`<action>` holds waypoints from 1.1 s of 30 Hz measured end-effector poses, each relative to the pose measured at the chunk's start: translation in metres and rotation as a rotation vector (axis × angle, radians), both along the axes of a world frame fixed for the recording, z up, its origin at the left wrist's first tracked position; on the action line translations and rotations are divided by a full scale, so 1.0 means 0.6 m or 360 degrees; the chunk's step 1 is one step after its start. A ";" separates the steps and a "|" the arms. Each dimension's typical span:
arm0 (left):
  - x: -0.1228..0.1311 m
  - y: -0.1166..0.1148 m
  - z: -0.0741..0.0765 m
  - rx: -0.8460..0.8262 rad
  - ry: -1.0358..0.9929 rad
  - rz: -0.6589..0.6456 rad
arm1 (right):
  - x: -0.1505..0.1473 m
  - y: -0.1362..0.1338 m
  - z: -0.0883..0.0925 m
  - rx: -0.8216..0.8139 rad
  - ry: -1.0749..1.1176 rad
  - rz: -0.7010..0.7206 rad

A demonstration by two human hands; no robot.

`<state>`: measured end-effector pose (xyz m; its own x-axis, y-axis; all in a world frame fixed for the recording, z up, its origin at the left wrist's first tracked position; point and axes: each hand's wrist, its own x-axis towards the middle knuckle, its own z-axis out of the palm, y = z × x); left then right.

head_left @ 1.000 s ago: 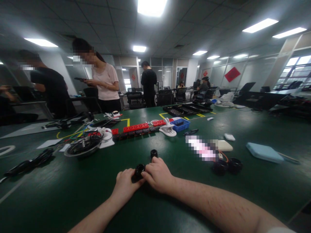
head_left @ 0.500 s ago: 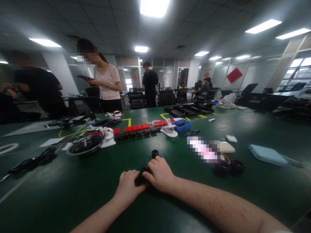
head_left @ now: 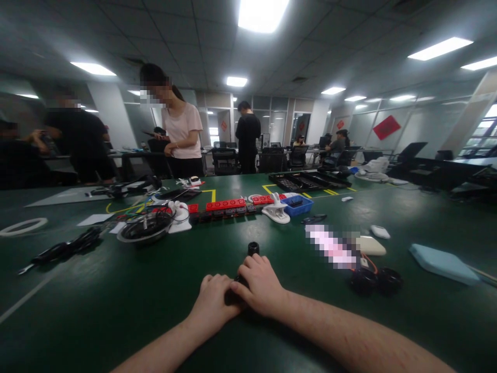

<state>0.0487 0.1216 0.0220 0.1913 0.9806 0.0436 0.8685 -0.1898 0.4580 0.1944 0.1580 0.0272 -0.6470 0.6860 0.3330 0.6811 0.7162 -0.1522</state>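
Hands: left hand (head_left: 215, 301) and right hand (head_left: 259, 285) together, both clamped on black part (head_left: 235, 283), mostly hidden | place: tabletop (head_left: 116, 305), near edge, mid-width | black ring (head_left: 253, 248): just beyond right fingertips, apart

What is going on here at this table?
A person works with bare hands at a green table. The left hand and the right hand are closed together around a small black part, which is mostly hidden between the fingers. A second black ring stands just beyond the right hand's fingers. Other people stand at the far side.
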 end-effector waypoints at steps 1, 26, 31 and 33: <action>0.000 0.000 -0.001 0.0010 -0.0004 0.0000 | 0.000 -0.001 0.001 0.0001 0.0000 -0.0001; -0.005 0.004 0.000 -0.0064 0.0065 -0.0047 | -0.017 -0.025 0.015 -0.0025 0.0034 0.0139; -0.004 0.002 0.003 -0.0054 0.0054 -0.0016 | -0.016 -0.029 0.017 0.0058 -0.0038 0.0241; -0.005 0.002 0.001 -0.0052 0.0052 -0.0005 | -0.016 -0.030 0.015 0.0088 -0.0059 0.0281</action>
